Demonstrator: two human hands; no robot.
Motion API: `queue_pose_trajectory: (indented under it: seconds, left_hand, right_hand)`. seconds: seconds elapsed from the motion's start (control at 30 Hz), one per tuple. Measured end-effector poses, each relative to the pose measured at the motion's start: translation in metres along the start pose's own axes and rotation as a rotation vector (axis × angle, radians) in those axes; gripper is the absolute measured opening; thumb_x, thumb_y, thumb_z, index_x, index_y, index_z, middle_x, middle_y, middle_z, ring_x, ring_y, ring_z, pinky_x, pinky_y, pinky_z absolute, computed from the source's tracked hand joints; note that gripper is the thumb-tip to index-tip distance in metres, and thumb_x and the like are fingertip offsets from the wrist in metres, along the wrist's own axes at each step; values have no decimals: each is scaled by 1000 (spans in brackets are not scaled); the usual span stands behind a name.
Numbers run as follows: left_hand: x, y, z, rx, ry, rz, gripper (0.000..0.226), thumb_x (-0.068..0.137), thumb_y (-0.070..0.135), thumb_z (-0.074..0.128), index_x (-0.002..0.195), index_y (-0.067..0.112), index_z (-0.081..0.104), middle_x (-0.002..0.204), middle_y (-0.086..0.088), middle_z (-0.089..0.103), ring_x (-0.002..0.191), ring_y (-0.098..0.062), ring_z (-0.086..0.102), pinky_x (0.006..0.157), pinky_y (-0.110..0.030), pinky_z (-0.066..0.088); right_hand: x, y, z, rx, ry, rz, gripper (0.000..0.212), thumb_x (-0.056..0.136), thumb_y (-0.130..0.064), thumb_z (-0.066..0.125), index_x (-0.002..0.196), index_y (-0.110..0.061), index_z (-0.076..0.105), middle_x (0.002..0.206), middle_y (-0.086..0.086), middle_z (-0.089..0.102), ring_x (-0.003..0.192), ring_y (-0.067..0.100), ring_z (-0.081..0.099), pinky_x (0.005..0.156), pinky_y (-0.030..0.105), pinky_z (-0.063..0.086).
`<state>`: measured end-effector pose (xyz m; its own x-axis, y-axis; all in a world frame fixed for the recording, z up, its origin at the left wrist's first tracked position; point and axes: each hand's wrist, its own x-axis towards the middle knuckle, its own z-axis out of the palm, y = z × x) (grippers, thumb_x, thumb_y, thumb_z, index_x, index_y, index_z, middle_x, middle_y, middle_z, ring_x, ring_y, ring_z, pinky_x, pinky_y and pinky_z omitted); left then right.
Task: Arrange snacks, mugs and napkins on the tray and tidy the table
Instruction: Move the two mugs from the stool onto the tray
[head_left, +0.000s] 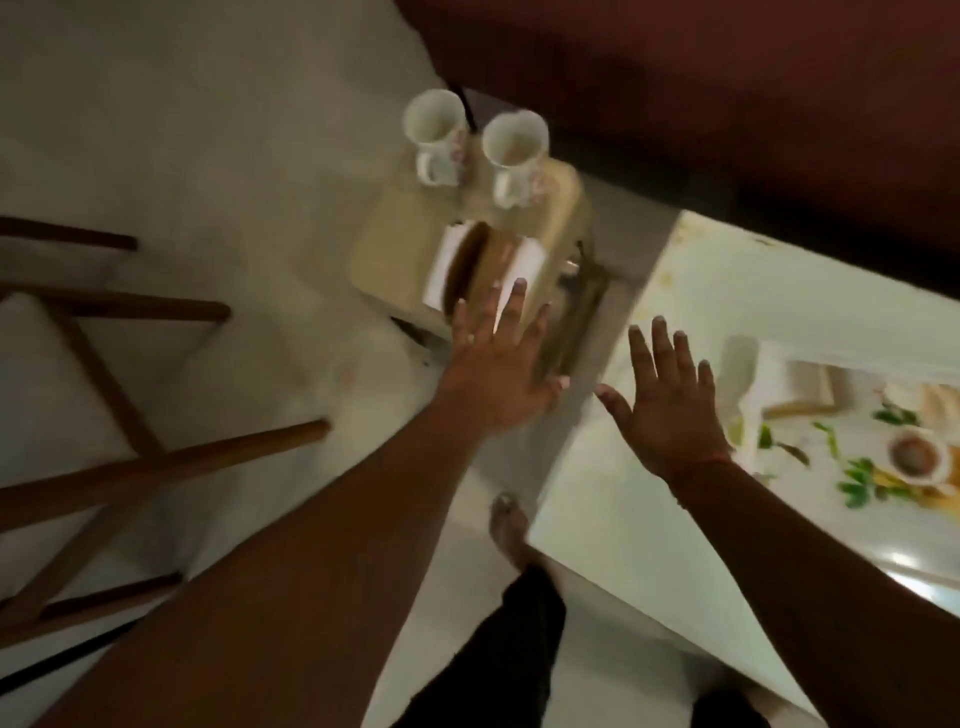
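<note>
Two mugs (470, 143) stand on the tray (384, 244) at 12 o'clock, blurred napkins (485, 265) beside them. Left hand (498, 364) and right hand (670, 410) splayed flat, holding nothing. Table (623, 499) at 3 o'clock, cut off right.

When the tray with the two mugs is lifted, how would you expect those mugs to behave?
The two mugs are tall and narrow, standing upright near the tray's far end, so they probably tip if it tilts. They look like glazed ceramic, likely fragile and apt to slide. Both seem empty, so spilling is unlikely.
</note>
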<state>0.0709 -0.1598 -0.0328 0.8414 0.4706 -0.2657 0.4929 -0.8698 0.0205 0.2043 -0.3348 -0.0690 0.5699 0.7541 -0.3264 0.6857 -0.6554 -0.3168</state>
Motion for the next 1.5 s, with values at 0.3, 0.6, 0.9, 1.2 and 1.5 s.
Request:
queue_pose_trajectory:
  seconds: [0.3, 0.6, 0.9, 1.2, 1.5]
  left_hand:
    - [10, -115, -3, -220, 162, -216, 79, 90, 67, 32, 153, 19, 26, 160, -15, 26, 147, -34, 25, 117, -58, 18]
    - [88, -121, -15, -723, 213, -492, 69, 98, 49, 44, 154, 14, 22, 160, -14, 24, 146, -32, 26, 117, -49, 30]
    - [203, -176, -65, -316, 111, -214, 93, 87, 53, 60, 156, 20, 9, 163, -19, 1, 148, -45, 10, 115, -55, 26]
    - [242, -170, -72, -290, 4, -253, 88, 77, 41, 77, 150, 29, 29, 148, -19, 22, 123, -48, 48, 107, -50, 43]
    - [192, -28, -119, -191, 171, 311, 76, 73, 41, 77, 138, 34, 39, 137, -16, 35, 112, -40, 51, 92, -51, 52]
  right_hand:
    - [85, -133, 3, 115, 62, -49, 79, 95, -69, 21, 157, -21, 12, 165, 8, 9, 152, 31, 10, 120, 54, 20]
    - [163, -150, -32, 303, 261, 74, 73, 97, -53, 42, 155, -16, 20, 163, 11, 18, 150, 30, 19, 120, 49, 25]
    - [279, -161, -103, 78, -67, 51, 86, 85, -52, 65, 154, -23, 22, 155, 16, 25, 135, 44, 38, 104, 50, 44]
    - [285, -152, -82, 184, 26, 68, 84, 77, -37, 78, 146, -26, 32, 148, 16, 28, 121, 46, 50, 99, 48, 50]
    - [85, -27, -110, 599, 430, 272, 73, 76, -36, 81, 138, -24, 44, 137, 8, 41, 108, 7, 42, 74, -10, 28]
